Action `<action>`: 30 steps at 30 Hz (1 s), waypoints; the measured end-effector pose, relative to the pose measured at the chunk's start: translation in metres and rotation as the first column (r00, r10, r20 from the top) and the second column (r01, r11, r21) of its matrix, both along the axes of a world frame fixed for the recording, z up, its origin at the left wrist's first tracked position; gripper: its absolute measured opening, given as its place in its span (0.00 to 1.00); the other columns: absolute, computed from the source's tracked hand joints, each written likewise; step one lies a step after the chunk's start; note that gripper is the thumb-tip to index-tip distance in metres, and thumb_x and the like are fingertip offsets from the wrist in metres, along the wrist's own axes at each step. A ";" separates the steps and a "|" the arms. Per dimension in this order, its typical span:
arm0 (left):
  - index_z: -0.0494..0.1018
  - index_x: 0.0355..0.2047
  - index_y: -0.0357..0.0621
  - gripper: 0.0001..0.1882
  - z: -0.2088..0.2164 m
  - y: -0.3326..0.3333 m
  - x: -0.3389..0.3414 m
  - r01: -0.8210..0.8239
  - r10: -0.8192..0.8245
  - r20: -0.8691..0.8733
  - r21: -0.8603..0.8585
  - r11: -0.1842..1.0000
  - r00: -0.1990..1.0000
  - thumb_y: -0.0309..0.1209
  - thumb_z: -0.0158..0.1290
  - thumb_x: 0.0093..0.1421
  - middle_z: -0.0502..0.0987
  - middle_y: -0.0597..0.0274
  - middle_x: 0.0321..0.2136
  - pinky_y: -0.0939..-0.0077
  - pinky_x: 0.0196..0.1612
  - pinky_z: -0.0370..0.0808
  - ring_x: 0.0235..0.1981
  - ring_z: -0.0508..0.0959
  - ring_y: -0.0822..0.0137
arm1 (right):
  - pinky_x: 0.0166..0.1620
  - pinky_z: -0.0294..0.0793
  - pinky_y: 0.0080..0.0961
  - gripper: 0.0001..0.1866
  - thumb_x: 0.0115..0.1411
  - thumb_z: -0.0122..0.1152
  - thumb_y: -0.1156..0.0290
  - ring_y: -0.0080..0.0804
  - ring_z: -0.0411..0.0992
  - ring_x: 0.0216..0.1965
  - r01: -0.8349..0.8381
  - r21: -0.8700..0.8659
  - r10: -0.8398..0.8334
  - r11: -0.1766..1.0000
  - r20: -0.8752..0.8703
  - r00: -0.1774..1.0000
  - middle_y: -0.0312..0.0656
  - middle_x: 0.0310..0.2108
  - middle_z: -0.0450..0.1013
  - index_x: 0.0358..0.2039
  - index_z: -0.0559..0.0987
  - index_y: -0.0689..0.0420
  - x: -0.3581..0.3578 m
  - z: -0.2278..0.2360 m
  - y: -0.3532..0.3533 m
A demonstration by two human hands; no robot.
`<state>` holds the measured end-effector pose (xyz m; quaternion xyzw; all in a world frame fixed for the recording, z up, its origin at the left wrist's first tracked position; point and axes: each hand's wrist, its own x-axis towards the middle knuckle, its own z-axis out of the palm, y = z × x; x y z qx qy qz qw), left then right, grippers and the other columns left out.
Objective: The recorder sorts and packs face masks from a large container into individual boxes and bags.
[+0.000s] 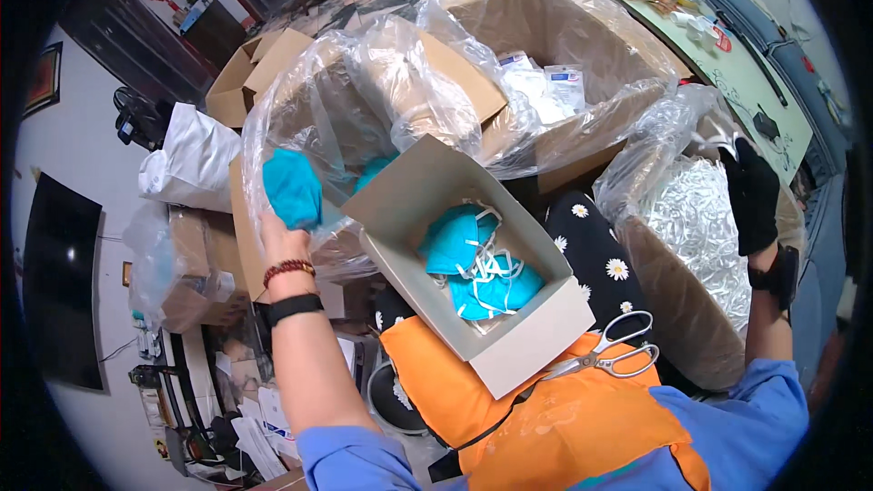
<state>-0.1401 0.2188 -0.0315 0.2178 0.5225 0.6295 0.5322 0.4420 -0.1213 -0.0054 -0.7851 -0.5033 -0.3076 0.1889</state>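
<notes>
My left hand (285, 234) is raised over a plastic-lined carton at the left and holds a teal cup-shaped face mask (293, 189), which hides most of the fingers. My right hand (753, 191), in a black glove, is above a carton of white elastic straps (696, 227), with a few loose white straps (717, 139) at its fingertips. Between my arms, an open grey cardboard box (532, 345) rests on my lap. Inside it lie teal masks (491, 286) with white straps tangled over them. Steel scissors (605, 355) lie on my orange apron (546, 427) beside the box.
A large plastic-lined carton (600, 27) ahead contains white packets (550, 91). The left lined carton (314, 109) has teal pieces inside. A pale green table (764, 91) with small containers stands at the right, beside a blue sofa (818, 127). A white bag (191, 159) sits at the left.
</notes>
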 end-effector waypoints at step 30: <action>0.76 0.50 0.42 0.33 -0.086 -0.102 0.169 0.522 -0.577 -0.718 -0.688 0.505 -0.389 0.40 0.71 0.42 0.76 0.51 0.51 0.63 0.54 0.73 0.53 0.75 0.52 | 0.34 0.74 0.37 0.10 0.55 0.66 0.61 0.43 0.76 0.30 -0.127 -0.465 0.010 0.876 -0.246 0.969 0.43 0.26 0.77 0.31 0.80 0.54 0.005 -0.031 -0.004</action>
